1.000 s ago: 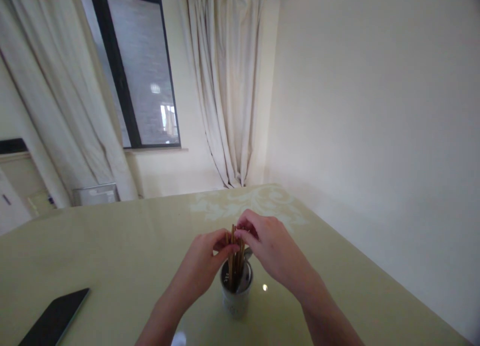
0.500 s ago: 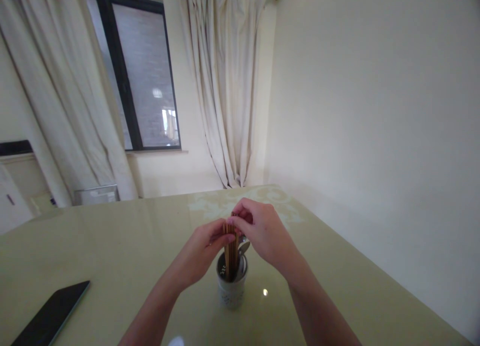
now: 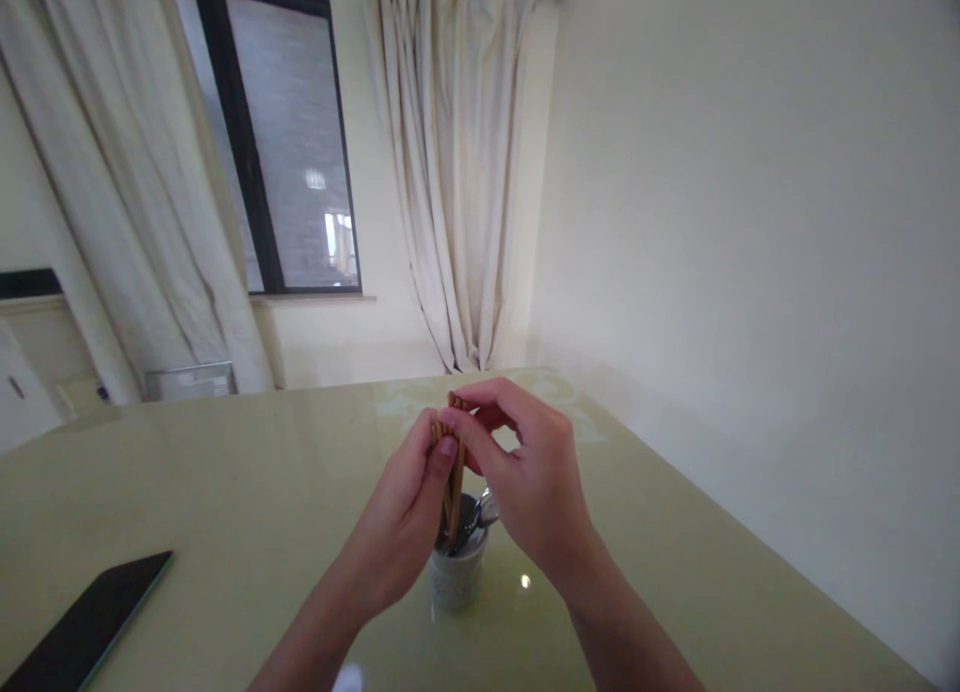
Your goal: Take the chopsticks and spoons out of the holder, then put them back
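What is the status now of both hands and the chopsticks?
Left hand and right hand: both grip shut on chopsticks. Tips inside cup, beside spoon. Phone far left, apart.

One head-worn view, looking forward and down

It looks from just above and behind the left hand (image 3: 401,517) and right hand (image 3: 525,472), close to them, facing the curtained window (image 3: 289,142) well beyond.

Table (image 3: 225,492) w/ cup (image 3: 454,580), phone (image 3: 82,627)
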### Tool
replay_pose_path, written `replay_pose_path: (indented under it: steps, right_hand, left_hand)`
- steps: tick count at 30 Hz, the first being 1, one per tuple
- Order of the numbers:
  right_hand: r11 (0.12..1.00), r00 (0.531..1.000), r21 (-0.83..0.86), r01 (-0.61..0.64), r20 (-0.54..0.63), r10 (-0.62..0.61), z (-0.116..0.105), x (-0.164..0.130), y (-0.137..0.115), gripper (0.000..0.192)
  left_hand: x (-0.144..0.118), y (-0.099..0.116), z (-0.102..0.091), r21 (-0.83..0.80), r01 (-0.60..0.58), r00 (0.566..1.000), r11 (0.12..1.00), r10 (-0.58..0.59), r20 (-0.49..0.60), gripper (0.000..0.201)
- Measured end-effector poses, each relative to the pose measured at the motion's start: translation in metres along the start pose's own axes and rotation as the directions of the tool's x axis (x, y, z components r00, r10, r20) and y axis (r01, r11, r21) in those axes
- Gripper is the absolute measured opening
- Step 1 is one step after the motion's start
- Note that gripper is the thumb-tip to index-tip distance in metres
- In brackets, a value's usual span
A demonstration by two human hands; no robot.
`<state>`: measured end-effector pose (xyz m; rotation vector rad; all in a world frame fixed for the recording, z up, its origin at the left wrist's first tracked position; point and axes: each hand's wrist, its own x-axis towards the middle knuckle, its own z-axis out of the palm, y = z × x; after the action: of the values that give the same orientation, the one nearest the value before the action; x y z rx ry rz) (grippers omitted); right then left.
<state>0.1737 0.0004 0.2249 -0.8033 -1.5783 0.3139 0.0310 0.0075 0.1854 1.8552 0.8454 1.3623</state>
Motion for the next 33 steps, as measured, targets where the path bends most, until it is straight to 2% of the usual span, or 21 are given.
replay_pose_path:
  steps: [4, 7, 10, 13, 15, 17, 19, 24, 28, 30, 33]
  right_hand:
    - [0.988, 0.989, 0.081, 0.132, -0.078, -0.126, -0.008, -0.012, -0.023, 0.006]
    - [0.953, 0.954, 0.138, 0.271, -0.171, -0.247, -0.014, -0.022, -0.039, 0.017]
    - [0.924, 0.908, 0.082, 0.373, -0.238, -0.345, -0.019, -0.029, -0.048, 0.026]
    - [0.915, 0.87, -0.032, 0.402, -0.3, -0.392, -0.024, -0.029, -0.047, 0.038]
    - [0.917, 0.89, -0.09, 0.388, -0.223, -0.398, -0.026, -0.026, -0.045, 0.051]
    - [0.922, 0.928, -0.124, 0.366, -0.033, -0.372, -0.025, -0.022, -0.041, 0.06]
    - [0.925, 0.934, -0.144, 0.351, 0.117, -0.336, -0.021, -0.018, -0.036, 0.061]
    - [0.929, 0.94, -0.145, 0.341, 0.082, -0.332, -0.016, -0.013, -0.026, 0.059]
    - [0.95, 0.935, -0.08, 0.301, 0.22, -0.278, -0.012, -0.014, -0.027, 0.055]
    - [0.962, 0.941, -0.065, 0.266, 0.233, -0.245, -0.008, -0.014, -0.028, 0.051]
    - [0.971, 0.94, -0.075, 0.226, 0.28, -0.197, -0.003, -0.014, -0.026, 0.055]
  left_hand:
    - [-0.018, 0.026, 0.003, 0.047, -0.028, 0.996, 0.999, 0.032, -0.088, 0.03]
    - [-0.03, 0.044, 0.006, 0.121, -0.117, 0.983, 0.986, 0.132, -0.127, 0.034]
    - [-0.033, 0.051, 0.004, 0.204, -0.195, 0.969, 0.959, 0.221, -0.114, 0.033]
    - [-0.028, 0.048, -0.004, 0.271, -0.15, 0.981, 0.951, 0.178, -0.082, 0.028]
    - [-0.024, 0.043, -0.007, 0.288, -0.1, 0.993, 0.953, 0.112, -0.025, 0.025]
    - [-0.021, 0.039, -0.007, 0.259, -0.069, 0.997, 0.963, 0.059, 0.048, 0.024]
    - [-0.02, 0.036, -0.004, 0.204, -0.037, 0.995, 0.978, 0.017, 0.097, 0.026]
    - [-0.017, 0.039, -0.003, 0.169, 0.006, 0.983, 0.986, -0.037, 0.182, 0.032]
    - [-0.017, 0.045, -0.007, 0.091, 0.012, 0.966, 0.996, -0.035, 0.256, 0.033]
    - [-0.018, 0.045, -0.009, 0.068, 0.009, 0.964, 0.998, -0.027, 0.263, 0.033]
    - [-0.02, 0.041, -0.011, 0.058, 0.023, 0.967, 0.998, -0.037, 0.25, 0.034]
